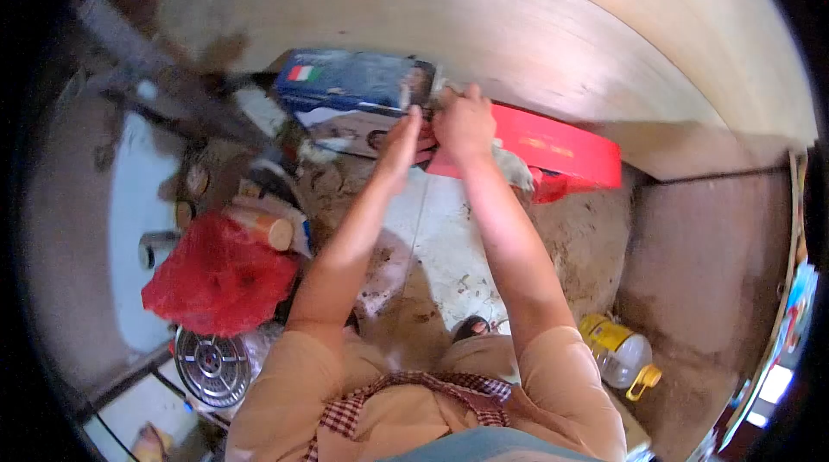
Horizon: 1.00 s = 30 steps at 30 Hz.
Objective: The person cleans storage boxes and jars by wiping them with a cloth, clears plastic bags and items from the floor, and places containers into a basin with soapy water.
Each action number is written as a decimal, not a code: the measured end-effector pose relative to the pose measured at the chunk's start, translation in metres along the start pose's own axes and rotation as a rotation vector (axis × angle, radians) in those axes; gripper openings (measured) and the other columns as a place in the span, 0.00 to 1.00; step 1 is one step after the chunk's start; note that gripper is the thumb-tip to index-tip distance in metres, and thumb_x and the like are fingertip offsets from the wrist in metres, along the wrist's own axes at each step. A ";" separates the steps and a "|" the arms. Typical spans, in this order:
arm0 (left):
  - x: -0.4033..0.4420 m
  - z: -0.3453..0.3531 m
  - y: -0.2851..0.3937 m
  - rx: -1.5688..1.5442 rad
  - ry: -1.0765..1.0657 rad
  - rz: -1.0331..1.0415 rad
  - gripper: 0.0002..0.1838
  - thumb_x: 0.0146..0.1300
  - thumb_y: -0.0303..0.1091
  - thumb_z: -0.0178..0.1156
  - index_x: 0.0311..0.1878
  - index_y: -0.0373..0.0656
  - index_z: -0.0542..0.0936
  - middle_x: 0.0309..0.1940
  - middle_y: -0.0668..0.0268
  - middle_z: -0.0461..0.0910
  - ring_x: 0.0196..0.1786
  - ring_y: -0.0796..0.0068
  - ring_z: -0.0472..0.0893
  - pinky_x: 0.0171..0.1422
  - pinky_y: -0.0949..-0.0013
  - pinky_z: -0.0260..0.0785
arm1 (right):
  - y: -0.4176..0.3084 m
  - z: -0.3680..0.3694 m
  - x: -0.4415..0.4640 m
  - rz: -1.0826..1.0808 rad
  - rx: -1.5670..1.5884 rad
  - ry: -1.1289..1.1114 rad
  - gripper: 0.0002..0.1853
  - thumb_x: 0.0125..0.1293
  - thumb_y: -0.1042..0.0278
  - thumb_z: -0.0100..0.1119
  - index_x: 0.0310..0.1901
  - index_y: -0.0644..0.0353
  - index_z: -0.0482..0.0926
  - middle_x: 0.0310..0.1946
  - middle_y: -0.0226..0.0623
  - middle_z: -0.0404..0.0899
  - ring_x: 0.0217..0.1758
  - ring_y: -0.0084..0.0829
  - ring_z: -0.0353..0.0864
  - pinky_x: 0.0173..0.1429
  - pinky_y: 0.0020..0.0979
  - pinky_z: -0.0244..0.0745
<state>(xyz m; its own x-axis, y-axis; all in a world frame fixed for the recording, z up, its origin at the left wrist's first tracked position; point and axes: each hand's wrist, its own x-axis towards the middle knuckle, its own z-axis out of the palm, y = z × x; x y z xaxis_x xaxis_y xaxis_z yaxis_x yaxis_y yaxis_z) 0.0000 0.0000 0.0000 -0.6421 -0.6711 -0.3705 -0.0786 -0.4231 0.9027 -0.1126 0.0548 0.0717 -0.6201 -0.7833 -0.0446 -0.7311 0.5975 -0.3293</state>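
Observation:
My left hand (pixel 402 149) lies against the right end of a blue and white printed box (pixel 350 86), its fingers stretched out with the thumb side up. Close by on the right, my right hand (pixel 466 125) is closed, with its fingers curled down between that box and a long red box (pixel 561 144). What its fingertips hold is hidden and blurred. A crumpled pale cloth or bag (pixel 513 167) sits just below the red box, beside my right wrist.
To the left are a red plastic bag (pixel 220 276) and a round metal grille (pixel 213 364). A clear bottle with a yellow cap (pixel 620 357) lies at the right. A wooden panel (pixel 518 22) rises behind the boxes. The floor (pixel 440 246) is dirty.

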 end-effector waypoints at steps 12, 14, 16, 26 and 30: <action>-0.030 0.033 0.037 0.683 0.005 0.214 0.31 0.57 0.48 0.63 0.59 0.38 0.69 0.53 0.53 0.75 0.54 0.57 0.77 0.58 0.62 0.67 | 0.326 -0.084 -0.086 0.624 -0.039 0.425 0.17 0.55 0.62 0.53 0.44 0.62 0.80 0.38 0.52 0.81 0.39 0.48 0.82 0.47 0.40 0.76; -0.064 0.053 0.071 0.883 -0.121 0.468 0.40 0.50 0.48 0.69 0.63 0.41 0.65 0.60 0.51 0.68 0.61 0.55 0.70 0.64 0.60 0.63 | 0.310 -0.083 -0.113 0.545 0.469 0.496 0.17 0.58 0.63 0.54 0.45 0.63 0.79 0.37 0.46 0.82 0.37 0.40 0.82 0.43 0.36 0.76; -0.091 0.079 0.076 0.913 -0.364 0.587 0.51 0.40 0.47 0.74 0.68 0.45 0.59 0.66 0.49 0.58 0.68 0.54 0.61 0.70 0.58 0.56 | 0.235 -0.076 -0.136 0.481 0.770 0.485 0.16 0.62 0.66 0.53 0.49 0.62 0.77 0.40 0.39 0.80 0.39 0.28 0.79 0.41 0.32 0.76; -0.064 0.056 0.035 0.631 -0.515 0.188 0.38 0.41 0.24 0.71 0.60 0.38 0.68 0.50 0.64 0.77 0.53 0.75 0.76 0.60 0.70 0.66 | 0.201 0.031 -0.141 0.459 1.262 0.364 0.22 0.67 0.55 0.53 0.56 0.63 0.71 0.51 0.38 0.75 0.51 0.29 0.74 0.57 0.31 0.68; -0.059 0.028 0.054 0.658 -0.370 0.068 0.33 0.45 0.26 0.70 0.57 0.38 0.70 0.47 0.65 0.77 0.49 0.75 0.76 0.56 0.71 0.67 | 0.227 0.054 -0.122 0.555 1.207 0.605 0.19 0.67 0.57 0.55 0.54 0.60 0.70 0.39 0.34 0.78 0.42 0.26 0.76 0.50 0.27 0.70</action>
<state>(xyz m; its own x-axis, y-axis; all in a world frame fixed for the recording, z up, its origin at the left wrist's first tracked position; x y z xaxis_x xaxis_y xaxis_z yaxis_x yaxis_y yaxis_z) 0.0127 0.0338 0.0764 -0.8666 -0.3854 -0.3169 -0.3946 0.1405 0.9081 -0.1871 0.2769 -0.0482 -0.9824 -0.1326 -0.1318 0.1263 0.0495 -0.9908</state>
